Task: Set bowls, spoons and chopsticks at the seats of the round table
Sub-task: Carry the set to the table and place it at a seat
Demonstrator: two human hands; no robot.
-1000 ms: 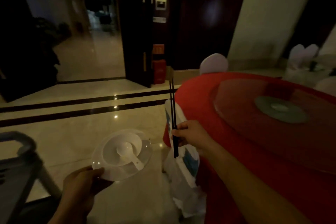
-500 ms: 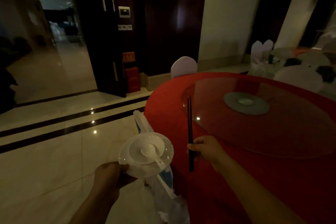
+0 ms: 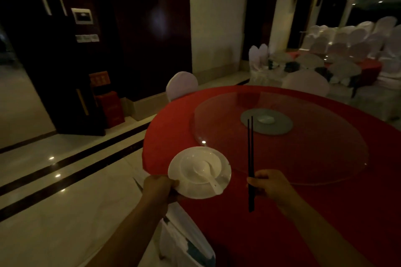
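Note:
My left hand grips the near rim of a white plate that carries a white bowl with a white spoon lying in it. The stack hovers over the near left edge of the round table, which has a red cloth. My right hand holds a pair of black chopsticks upright above the cloth, tips pointing away from me. A glass turntable covers the table's middle.
A white-covered chair stands at the table's far side, another right below my left arm. More covered chairs and a second red table sit at the back right. Polished floor lies to the left, dark doors behind.
I have turned right and stepped closer to the table. The plate with bowl and spoon moved from over the floor to over the table edge, and the chopsticks came over the cloth.

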